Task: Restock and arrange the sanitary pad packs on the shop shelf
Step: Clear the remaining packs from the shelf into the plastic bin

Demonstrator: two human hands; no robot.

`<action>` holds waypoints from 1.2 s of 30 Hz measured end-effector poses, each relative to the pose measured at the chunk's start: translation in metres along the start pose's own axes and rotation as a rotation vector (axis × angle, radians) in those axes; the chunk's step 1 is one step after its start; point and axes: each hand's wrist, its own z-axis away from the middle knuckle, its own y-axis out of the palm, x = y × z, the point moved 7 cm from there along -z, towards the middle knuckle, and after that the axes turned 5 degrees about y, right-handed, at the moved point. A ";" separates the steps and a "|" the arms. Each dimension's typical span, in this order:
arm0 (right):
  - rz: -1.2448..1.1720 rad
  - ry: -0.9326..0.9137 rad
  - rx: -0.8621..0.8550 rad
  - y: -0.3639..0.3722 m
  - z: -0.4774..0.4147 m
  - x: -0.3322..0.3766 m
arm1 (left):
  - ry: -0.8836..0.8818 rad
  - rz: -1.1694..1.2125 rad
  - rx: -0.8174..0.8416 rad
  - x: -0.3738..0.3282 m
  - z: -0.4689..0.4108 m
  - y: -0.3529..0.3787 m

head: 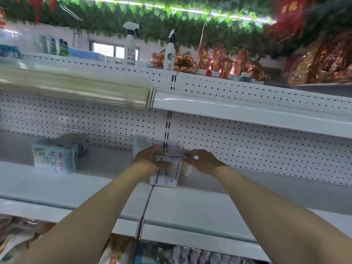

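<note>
While the head view tilts up at the white metal shop shelf point(190, 204), both hands meet at the centre of the frame on a soft, plastic-wrapped white pad pack with blue print point(166, 176). It stands upright on the shelf board, right at the seam between two shelf sections and near the white perforated back panel point(247, 145).

The left hand point(149, 159) grips the pack's upper left side, with its fingers curled over the top and its thumb pressed on the front face. The right hand point(202, 161) reaches in from the right. Its fingertips point(190, 156) are drawn together in a pinch at the pack's upper right corner, though blur hides how firm that pinch is.

Just behind the left hand a pale wrapped pack point(142, 142) stands against the back panel. A small whitish bundle point(187, 169) shows under the right hand, too blurred to name. At the middle left of the frame, well apart, stand green-leaf-printed pad packs point(55, 158). A white spray bottle point(130, 44) sits on the top ledge in the upper centre.

I judge the step in hand to be setting and squaring this pack in its place, with much of the shelf not yet filled. The next move likely calls for pressing it flush beside its neighbour, front face outward, then letting go without tipping it.
</note>
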 end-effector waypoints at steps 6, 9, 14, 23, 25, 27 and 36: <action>-0.069 0.071 -0.067 0.009 -0.013 -0.009 | 0.010 0.059 0.021 0.002 0.002 -0.002; -0.091 0.120 -0.157 0.007 -0.014 -0.013 | -0.020 0.073 -0.006 -0.001 0.011 -0.005; -0.206 0.274 -0.171 -0.005 0.013 -0.037 | -0.106 0.154 -0.125 -0.009 0.041 -0.009; -0.431 0.266 -0.188 -0.059 0.119 -0.125 | -0.282 0.506 -0.213 -0.066 0.120 0.039; -0.488 0.265 -0.152 -0.068 0.151 -0.148 | -0.317 0.662 -0.243 -0.086 0.145 0.060; -0.560 0.262 -0.137 -0.079 0.188 -0.169 | -0.325 0.771 -0.268 -0.108 0.170 0.083; -0.574 0.266 -0.078 -0.095 0.334 -0.282 | -0.494 0.846 -0.232 -0.179 0.292 0.216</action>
